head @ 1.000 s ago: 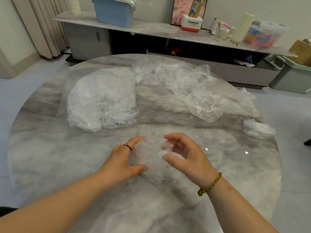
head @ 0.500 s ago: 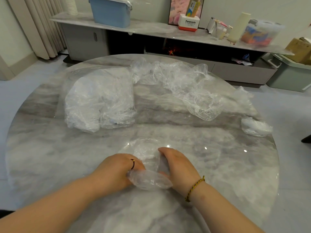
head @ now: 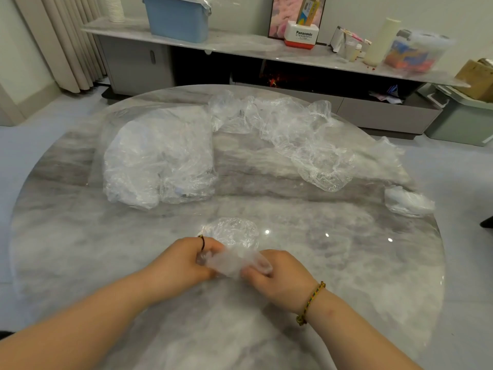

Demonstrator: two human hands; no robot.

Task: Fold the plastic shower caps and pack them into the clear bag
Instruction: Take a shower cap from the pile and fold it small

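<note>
At the front of the round grey marble table [head: 346, 263], gripping the crinkled clear plastic shower cap [head: 234, 260] in curled left hand [head: 184, 263] and right hand [head: 280, 279], well apart from the stuffed clear bag [head: 160, 161]; probably risking trapped air springing the slippery fold open.

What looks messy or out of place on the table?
One small crumpled cap lies alone near the table edge on the right, apart from the loose heap of caps and the clear bag. Nothing looks spilled.
</note>
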